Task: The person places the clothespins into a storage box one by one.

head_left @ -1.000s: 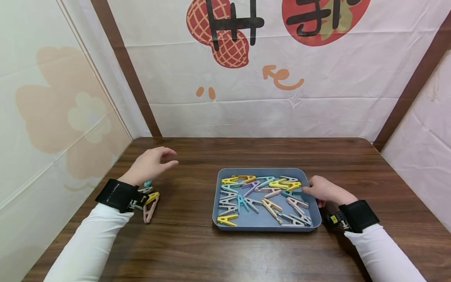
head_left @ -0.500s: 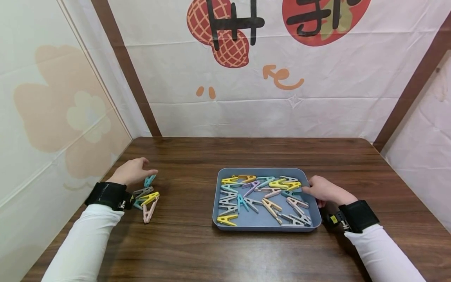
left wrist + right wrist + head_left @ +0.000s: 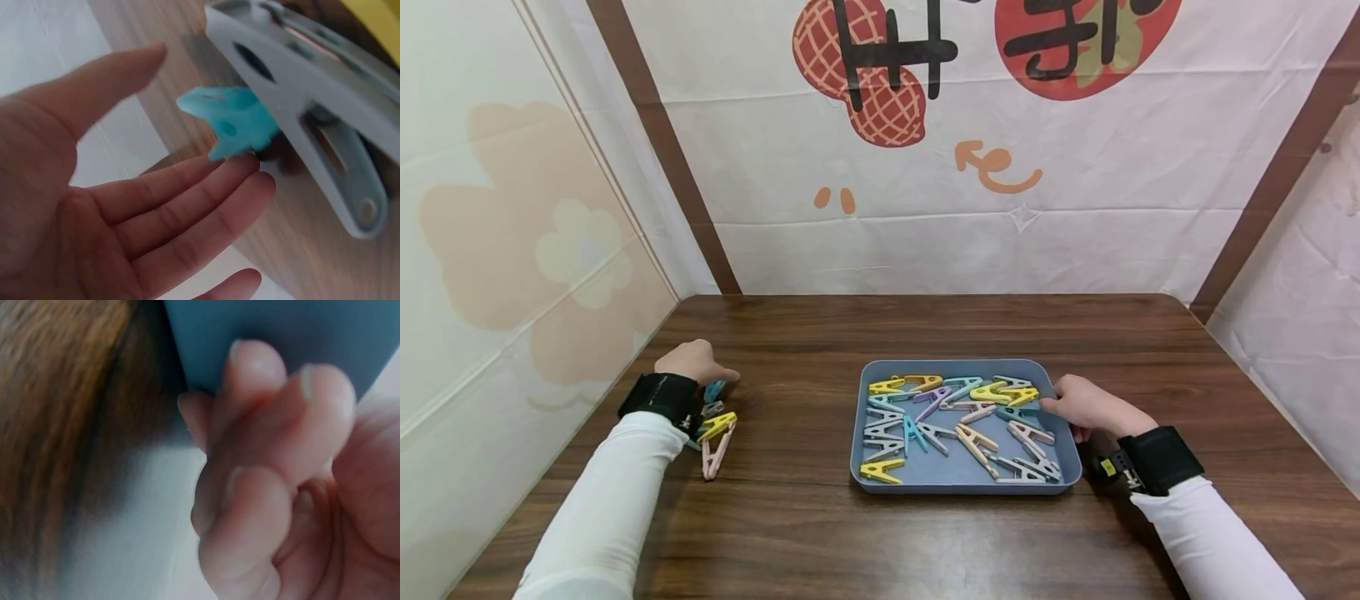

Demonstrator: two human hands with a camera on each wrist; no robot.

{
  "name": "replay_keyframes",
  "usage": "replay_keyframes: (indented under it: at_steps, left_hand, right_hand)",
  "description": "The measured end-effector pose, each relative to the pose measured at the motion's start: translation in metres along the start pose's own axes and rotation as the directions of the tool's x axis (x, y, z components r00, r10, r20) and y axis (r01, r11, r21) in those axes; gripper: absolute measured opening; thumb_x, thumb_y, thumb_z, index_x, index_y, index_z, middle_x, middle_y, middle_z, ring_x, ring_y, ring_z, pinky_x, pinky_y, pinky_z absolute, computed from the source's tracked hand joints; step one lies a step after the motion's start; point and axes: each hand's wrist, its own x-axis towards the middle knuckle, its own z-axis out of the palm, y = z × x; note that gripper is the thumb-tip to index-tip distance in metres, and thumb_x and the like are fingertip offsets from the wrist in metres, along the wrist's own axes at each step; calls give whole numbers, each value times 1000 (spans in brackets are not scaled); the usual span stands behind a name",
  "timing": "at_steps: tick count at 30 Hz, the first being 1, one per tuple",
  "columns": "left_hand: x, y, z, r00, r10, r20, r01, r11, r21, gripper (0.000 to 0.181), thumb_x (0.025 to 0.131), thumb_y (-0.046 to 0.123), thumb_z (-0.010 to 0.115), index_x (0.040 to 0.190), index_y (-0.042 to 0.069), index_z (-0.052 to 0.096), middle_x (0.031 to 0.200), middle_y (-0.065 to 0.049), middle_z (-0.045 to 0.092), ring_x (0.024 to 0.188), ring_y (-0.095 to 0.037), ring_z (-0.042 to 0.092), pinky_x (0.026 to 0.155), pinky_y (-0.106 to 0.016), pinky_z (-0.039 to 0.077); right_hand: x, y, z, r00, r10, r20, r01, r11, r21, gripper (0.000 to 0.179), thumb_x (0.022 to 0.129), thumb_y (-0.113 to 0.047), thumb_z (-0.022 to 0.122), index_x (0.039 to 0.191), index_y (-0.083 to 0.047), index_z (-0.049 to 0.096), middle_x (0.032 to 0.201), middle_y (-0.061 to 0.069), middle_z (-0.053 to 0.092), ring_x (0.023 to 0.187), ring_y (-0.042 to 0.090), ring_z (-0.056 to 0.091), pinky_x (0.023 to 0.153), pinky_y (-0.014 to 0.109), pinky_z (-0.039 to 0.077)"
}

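At the table's left, my left hand [image 3: 691, 362] reaches down over a small heap of plastic clothespins. In the left wrist view its fingers are extended, thumb apart, around a teal clothespin [image 3: 234, 119]; the fingertips are at its near edge, and contact is hard to tell. A grey clothespin [image 3: 294, 106] lies just beyond it. Yellow [image 3: 718, 426] and pink [image 3: 717, 452] clothespins lie nearer the wrist. My right hand [image 3: 1097, 406] grips the right rim of a blue-grey tray [image 3: 962, 487], with curled fingers [image 3: 256, 369] against its outer wall in the right wrist view.
Many clothespins, including a purple clothespin [image 3: 933, 402] and a yellow clothespin [image 3: 882, 471], lie spread inside the tray. Dark wooden table [image 3: 790, 517] stretches between the heap and the tray. Printed cloth walls [image 3: 880, 250] stand behind and at both sides.
My left hand has moved left and down from beyond the heap to the teal clothespin. My right hand and the tray have stayed in place.
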Motion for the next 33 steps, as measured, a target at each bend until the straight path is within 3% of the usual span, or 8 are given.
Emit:
replay_keyframes:
  at_steps: [5,9,15,24,29,33]
  left_hand:
    - [3,9,-2,999,36,-31,-36,999,1,41,80,32,78,88,-5,63,82,-19,64,73,-30,61,61,-44,49]
    - [9,8,1,998,45,-48,-46,999,-17,31,78,25,80,81,-1,65,78,-15,64,70,-29,59,59,-42,48]
    - [15,6,2,994,65,-90,-68,997,-35,29,74,20,81,79,-3,65,81,-20,65,72,-33,60,60,-45,49]
    - [10,14,2,992,61,-106,-64,998,-17,28,76,17,78,85,-5,64,87,-25,66,78,-36,63,63,-47,50]
    - [3,31,-1,974,127,-186,-123,992,36,21,76,16,75,74,0,62,79,-20,66,75,-36,64,62,-51,50]
    - [-4,55,-4,942,219,-256,-203,975,88,19,76,17,74,67,6,61,71,-11,64,69,-30,63,59,-50,49]
  right_hand:
    - [-1,-2,-2,1000,2,4,-2,1000,0,25,98,-16,54,79,-2,63,52,3,54,42,12,53,44,28,48]
    - [-2,-3,-3,1000,0,3,0,1000,1,25,98,-16,54,79,-2,62,52,3,54,42,12,53,44,28,47]
    - [-2,-2,-3,1000,-1,1,1,1000,-3,25,98,-16,54,78,-2,62,51,3,54,42,12,52,44,28,46]
    - [-1,0,-2,1000,-6,2,6,1000,-6,27,97,-15,54,73,-4,61,50,2,53,41,11,52,44,28,46]
    - [-1,0,-2,1000,-4,6,4,1000,1,26,97,-15,54,76,-3,62,50,2,53,42,12,52,44,28,47]
    - [-1,0,-1,1000,3,12,-3,1000,0,26,98,-16,54,77,-3,62,51,2,54,42,12,53,44,27,47]
